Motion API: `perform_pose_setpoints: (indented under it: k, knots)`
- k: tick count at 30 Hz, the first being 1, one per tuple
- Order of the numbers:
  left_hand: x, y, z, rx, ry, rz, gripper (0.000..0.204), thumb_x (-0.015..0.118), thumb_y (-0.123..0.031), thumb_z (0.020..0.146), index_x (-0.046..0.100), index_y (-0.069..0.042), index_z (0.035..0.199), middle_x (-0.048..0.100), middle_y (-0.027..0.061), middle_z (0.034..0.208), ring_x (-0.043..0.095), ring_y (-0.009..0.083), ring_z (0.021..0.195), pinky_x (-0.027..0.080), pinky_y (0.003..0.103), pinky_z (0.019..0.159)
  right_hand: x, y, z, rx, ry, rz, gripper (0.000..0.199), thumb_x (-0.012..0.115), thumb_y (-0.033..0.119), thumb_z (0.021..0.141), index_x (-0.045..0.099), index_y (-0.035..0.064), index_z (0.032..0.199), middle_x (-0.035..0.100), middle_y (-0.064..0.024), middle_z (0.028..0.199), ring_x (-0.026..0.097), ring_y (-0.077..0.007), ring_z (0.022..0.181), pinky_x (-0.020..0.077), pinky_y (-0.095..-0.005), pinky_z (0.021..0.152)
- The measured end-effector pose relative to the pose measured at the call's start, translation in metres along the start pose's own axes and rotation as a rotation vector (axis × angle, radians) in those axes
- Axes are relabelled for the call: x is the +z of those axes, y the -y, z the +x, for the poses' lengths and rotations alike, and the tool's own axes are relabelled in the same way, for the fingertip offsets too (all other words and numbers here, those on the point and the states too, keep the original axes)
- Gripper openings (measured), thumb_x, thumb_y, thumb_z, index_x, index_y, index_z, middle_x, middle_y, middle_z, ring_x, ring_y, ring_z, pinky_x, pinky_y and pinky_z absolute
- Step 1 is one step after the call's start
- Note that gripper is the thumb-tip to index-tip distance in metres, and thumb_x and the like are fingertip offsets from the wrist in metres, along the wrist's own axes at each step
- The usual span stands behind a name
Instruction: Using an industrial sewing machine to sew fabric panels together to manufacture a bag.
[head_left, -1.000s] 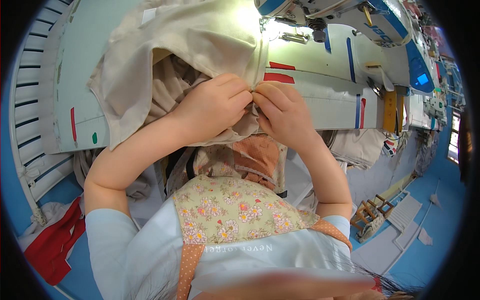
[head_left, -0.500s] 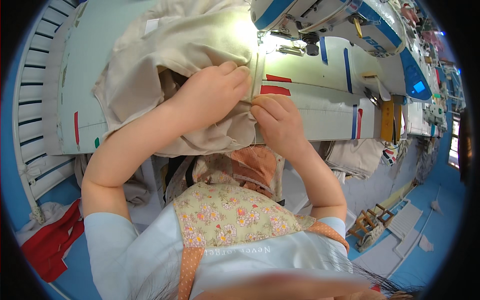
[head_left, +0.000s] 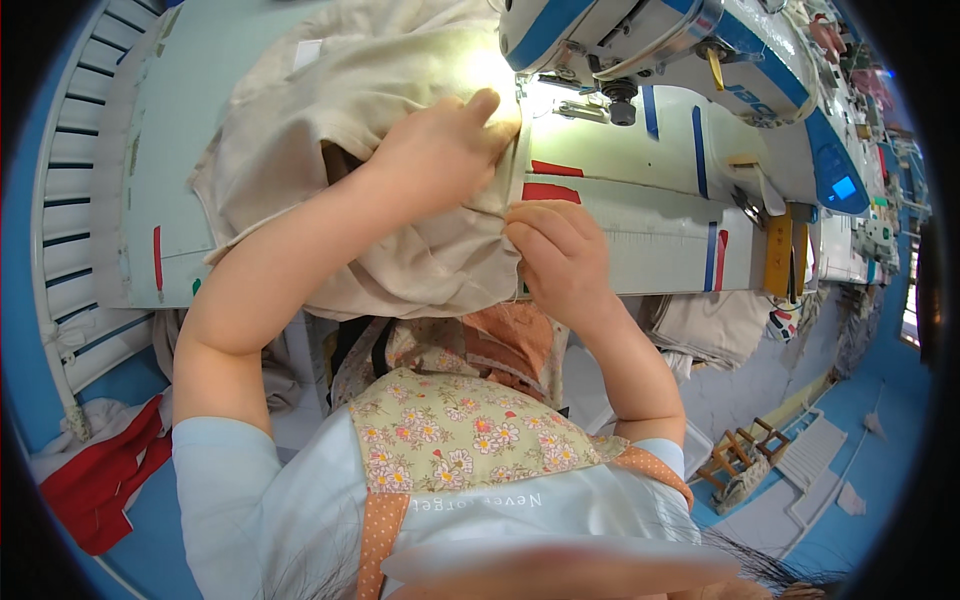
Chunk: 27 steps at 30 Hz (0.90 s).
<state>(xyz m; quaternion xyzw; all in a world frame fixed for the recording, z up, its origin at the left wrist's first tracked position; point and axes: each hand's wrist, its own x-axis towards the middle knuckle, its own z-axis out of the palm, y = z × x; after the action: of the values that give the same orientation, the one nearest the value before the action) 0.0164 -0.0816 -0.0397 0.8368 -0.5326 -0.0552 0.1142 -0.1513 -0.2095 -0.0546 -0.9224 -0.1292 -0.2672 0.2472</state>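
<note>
A large piece of beige fabric [head_left: 290, 140] lies bunched on the sewing table, its far right edge in the bright light by the sewing machine's [head_left: 590, 50] needle area. My left hand [head_left: 445, 150] is on the fabric close to its right edge, fingers bent down onto the cloth and one finger raised; the fingertips are partly hidden. Nearer to me, my right hand [head_left: 562, 255] pinches the same edge between thumb and fingers. A dark fold opens in the cloth beside my left forearm.
Red tape [head_left: 553, 192] and blue tape [head_left: 699, 150] mark the pale tabletop [head_left: 660, 240]. A yellow holder [head_left: 780, 250] with tools stands at the table's right. Folded beige cloth [head_left: 710, 325] hangs below the front edge. White slatted rails [head_left: 85, 200] run along the left.
My left hand has shifted a little away from me along the fabric edge, with a finger lifted. My right hand still pinches the edge, slightly lower in the view.
</note>
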Motion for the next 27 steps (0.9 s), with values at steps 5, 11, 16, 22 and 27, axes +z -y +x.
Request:
perform_pose_setpoints:
  k: [5,11,16,22,27]
  knots:
    - [0.010,0.003,-0.028,0.295,-0.259,0.094,0.032,0.066,-0.013,0.081,0.068,-0.009,0.113,0.060,0.0047,0.107,0.060,0.0248,0.107,0.054,0.037,0.085,0.001,0.001,-0.006,0.013,0.054,-0.053,0.025,0.066,0.008,0.070,0.065,0.0043,0.095,0.066,-0.0082,0.105,0.066,-0.0268,0.097,0.0539,-0.0395,0.081]
    - [0.011,-0.001,-0.054,0.352,-0.201,-0.108,0.036,0.067,-0.012,0.081,0.067,-0.007,0.117,0.061,0.0047,0.113,0.061,0.0261,0.108,0.051,0.038,0.093,0.005,0.006,-0.011,0.001,0.029,-0.091,0.025,0.067,0.010,0.072,0.066,0.0034,0.096,0.066,-0.0083,0.106,0.065,-0.0262,0.098,0.0545,-0.0389,0.081]
    - [0.012,-0.003,-0.059,0.376,-0.217,-0.160,0.038,0.067,-0.014,0.082,0.067,-0.008,0.120,0.060,0.0043,0.112,0.061,0.0249,0.106,0.051,0.038,0.091,0.008,0.008,-0.016,-0.004,0.009,-0.128,0.026,0.069,0.010,0.071,0.067,0.0028,0.096,0.067,-0.0085,0.107,0.065,-0.0259,0.098,0.0551,-0.0387,0.080]
    - [0.013,-0.002,-0.062,0.425,-0.232,-0.149,0.039,0.067,-0.015,0.083,0.066,-0.008,0.122,0.059,0.0043,0.109,0.060,0.0238,0.105,0.051,0.038,0.090,0.009,0.013,-0.018,0.014,0.001,-0.136,0.026,0.069,0.009,0.071,0.068,0.0017,0.095,0.068,-0.0087,0.104,0.066,-0.0265,0.097,0.0556,-0.0378,0.077]
    - [0.012,-0.003,-0.064,0.404,-0.200,-0.180,0.038,0.066,-0.015,0.083,0.067,-0.007,0.121,0.058,0.0045,0.108,0.060,0.0251,0.104,0.051,0.038,0.090,0.011,0.012,-0.019,-0.017,-0.050,-0.136,0.026,0.069,0.008,0.070,0.069,0.0013,0.095,0.068,-0.0088,0.103,0.066,-0.0265,0.097,0.0557,-0.0375,0.077]
